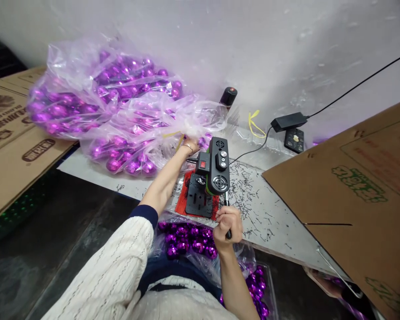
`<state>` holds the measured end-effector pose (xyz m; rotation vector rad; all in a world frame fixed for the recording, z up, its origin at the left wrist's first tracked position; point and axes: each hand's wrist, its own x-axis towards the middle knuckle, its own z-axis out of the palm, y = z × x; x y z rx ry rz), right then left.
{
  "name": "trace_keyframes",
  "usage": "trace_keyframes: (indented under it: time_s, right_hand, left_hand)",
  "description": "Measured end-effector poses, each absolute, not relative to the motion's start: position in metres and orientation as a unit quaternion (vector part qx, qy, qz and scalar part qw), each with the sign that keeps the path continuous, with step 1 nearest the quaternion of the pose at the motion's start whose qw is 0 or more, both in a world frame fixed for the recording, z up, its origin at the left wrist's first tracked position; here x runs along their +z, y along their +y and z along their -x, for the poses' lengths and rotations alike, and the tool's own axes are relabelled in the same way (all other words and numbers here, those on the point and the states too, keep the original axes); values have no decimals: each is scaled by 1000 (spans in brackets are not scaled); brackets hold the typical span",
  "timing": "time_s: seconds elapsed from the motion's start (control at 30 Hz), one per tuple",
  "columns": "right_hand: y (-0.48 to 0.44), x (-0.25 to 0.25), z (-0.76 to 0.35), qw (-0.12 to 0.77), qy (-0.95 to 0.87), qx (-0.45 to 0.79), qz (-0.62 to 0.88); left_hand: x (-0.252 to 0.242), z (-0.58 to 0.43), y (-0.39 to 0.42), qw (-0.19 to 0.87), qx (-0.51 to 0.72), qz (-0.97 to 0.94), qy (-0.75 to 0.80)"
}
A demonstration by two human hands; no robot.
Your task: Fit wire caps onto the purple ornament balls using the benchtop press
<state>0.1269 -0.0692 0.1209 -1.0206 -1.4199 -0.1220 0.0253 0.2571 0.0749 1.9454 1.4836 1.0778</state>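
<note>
My right hand is wrapped round the black-gripped lever of a small bench machine. The machine has a black housing with round vents, silver knobs and a red switch, and its black base plate rests on a red sheet. Behind it, my left hand reaches to the gathered mouth of a clear plastic bag of shiny purple balls. The machine and the bag hide its fingers. More purple balls lie in a clear bag at my lap.
Small dark bits litter the white table. Cardboard boxes stand left and right. Along the wall are a black adapter with its cord, a phone, a yellow tie and a dark-capped bottle.
</note>
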Motion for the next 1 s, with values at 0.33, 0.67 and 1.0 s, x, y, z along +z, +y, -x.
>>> trace_keyframes:
  time_s: [0.33,0.67,1.0]
  right_hand:
    - [-67,115,-127,650,-612,-41,449]
    - [-64,121,-124,651,-606,-57,453]
    - [-62,123,-124,647,-620,-62,439]
  left_hand:
    - [103,95,114,658,470,-398,434]
    - [78,83,-2,766,488,-212,361]
    - [63,36,-24,652,506,-288,486]
